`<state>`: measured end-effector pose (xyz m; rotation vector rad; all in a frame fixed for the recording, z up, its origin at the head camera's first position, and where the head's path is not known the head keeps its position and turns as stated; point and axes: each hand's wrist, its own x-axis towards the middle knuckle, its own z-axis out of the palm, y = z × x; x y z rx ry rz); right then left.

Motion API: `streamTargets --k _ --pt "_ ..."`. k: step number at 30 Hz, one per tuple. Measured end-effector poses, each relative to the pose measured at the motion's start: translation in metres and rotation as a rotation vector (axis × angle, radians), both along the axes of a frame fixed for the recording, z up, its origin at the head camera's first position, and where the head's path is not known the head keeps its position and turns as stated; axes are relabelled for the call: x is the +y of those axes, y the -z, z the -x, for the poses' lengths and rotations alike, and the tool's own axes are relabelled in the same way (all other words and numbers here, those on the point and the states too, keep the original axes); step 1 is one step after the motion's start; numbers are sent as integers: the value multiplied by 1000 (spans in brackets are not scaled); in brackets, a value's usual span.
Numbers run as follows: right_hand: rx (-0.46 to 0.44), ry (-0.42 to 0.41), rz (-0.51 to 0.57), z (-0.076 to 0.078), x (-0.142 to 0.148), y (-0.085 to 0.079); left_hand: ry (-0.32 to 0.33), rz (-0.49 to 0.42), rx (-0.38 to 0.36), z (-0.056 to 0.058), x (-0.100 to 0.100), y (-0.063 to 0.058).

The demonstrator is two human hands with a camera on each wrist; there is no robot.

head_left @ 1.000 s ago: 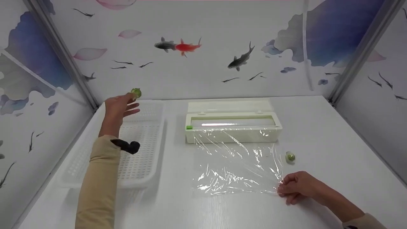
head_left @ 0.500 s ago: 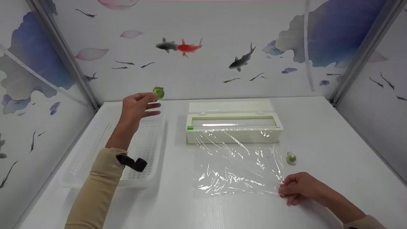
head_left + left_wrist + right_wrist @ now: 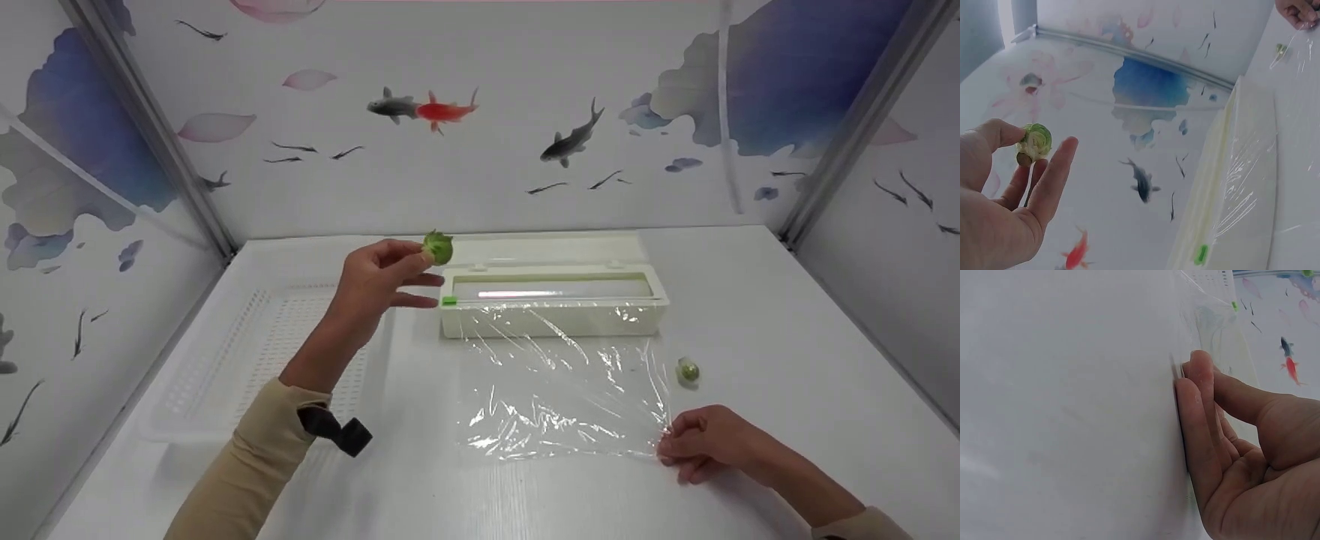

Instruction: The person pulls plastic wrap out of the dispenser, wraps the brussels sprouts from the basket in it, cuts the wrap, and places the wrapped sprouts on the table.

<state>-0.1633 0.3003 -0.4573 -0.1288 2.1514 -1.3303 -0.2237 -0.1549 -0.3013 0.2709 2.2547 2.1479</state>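
Observation:
My left hand (image 3: 379,289) pinches a green Brussels sprout (image 3: 438,248) between thumb and forefinger, in the air by the dispenser's left end. In the left wrist view the sprout (image 3: 1037,140) shows its pale cut base; the other fingers are spread away from it. My right hand (image 3: 709,442) pinches the near right corner of a clear sheet of cling film (image 3: 555,397). This sheet runs out from a cream cling film dispenser (image 3: 555,321), whose lid stands open at the back. Another small sprout (image 3: 688,370), apparently wrapped in film, lies right of the sheet.
A white perforated plastic basket (image 3: 375,390) stands on the left of the white table (image 3: 480,495), partly behind my left arm. A green slider (image 3: 449,301) sits at the dispenser's left end. Printed panels (image 3: 480,180) enclose the back and sides.
My left hand has carried the sprout rightward from above the basket's far end to the dispenser's left end, dipping slightly lately. My right hand stays at the film corner.

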Motion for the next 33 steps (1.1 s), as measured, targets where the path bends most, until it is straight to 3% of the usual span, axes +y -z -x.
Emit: streamTargets --k 13,21,33 --pt "-10 11 -3 -1 1 0 212 -83 -99 -27 42 24" --pt "-4 11 -21 0 -1 0 259 -50 -149 -33 64 44" --pt "-6 13 -26 0 0 0 314 46 -200 -34 94 97"
